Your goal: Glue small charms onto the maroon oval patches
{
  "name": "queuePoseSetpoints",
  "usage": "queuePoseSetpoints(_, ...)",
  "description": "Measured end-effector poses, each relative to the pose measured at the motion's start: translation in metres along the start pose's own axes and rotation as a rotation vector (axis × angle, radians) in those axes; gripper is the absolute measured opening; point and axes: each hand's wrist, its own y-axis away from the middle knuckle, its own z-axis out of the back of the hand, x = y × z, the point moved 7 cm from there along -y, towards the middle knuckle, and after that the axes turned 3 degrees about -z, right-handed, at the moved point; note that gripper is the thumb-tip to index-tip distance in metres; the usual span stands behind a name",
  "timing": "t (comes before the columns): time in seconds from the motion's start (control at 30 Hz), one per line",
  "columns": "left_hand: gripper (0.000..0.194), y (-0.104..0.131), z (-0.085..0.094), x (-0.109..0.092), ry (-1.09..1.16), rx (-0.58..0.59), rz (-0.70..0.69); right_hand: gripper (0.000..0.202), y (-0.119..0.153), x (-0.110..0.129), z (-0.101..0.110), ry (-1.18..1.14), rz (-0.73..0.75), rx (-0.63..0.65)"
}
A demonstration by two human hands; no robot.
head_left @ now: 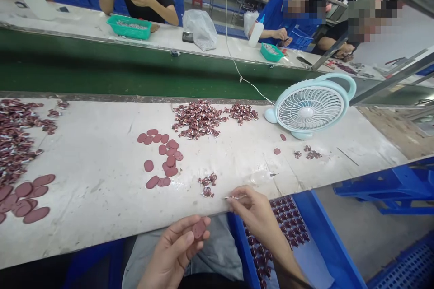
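Left hand (176, 248): grip pinching one oval pad (199, 229) above the lap. Right hand (252, 210): grip pressed on a small metal piece (233, 197) at the tabletop (101, 167) edge. Blue bin (305, 235) partly filled with what look like finished pieces; loose pads (162, 158) and a trim heap (198, 119) remain, so seemingly midway.

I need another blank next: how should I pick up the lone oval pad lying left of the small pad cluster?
The oval pad lies flat on the white table, apart from its neighbours. Probably best to come straight down and pinch its two long edges; its thin, flat shape leaves little else to grip.
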Motion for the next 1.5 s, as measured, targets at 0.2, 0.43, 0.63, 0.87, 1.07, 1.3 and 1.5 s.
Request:
queuePoseSetpoints(0.2,0.038,0.002,-0.006,0.002,-0.023,0.036,-0.018,0.022,0.036,-0.004,-0.039,-0.370,0.008,0.320)
queuePoseSetpoints(0.43,0.036,0.008,-0.011,-0.005,-0.088,0.062,-0.081,0.011,0.045,0.006,-0.025,-0.194,0.211,0.075)
queuePoseSetpoints(0.63,0.033,0.014,-0.018,-0.005,-0.140,0.075,-0.241,0.015,0.056,-0.006,-0.045,-0.375,0.098,0.094)
queuePoseSetpoints(0.87,0.033,0.016,-0.018,-0.008,-0.185,0.078,-0.304,0.033,0.060,0.013,-0.041,-0.311,0.309,0.013)
queuePoseSetpoints(1.07,0.032,0.014,-0.016,-0.005,-0.199,0.119,-0.265,0.042,0.059,0.025,-0.039,-0.221,0.342,0.002)
queuePoseSetpoints(1.3,0.027,0.011,-0.015,0.001,-0.192,0.173,-0.171,0.031,0.057,0.020,-0.044,-0.168,0.259,0.105)
queuePoseSetpoints(1.5,0.022,0.002,-0.005,0.003,-0.304,0.212,-0.183,0.027,0.054,0.026,-0.043,-0.115,0.229,0.121)
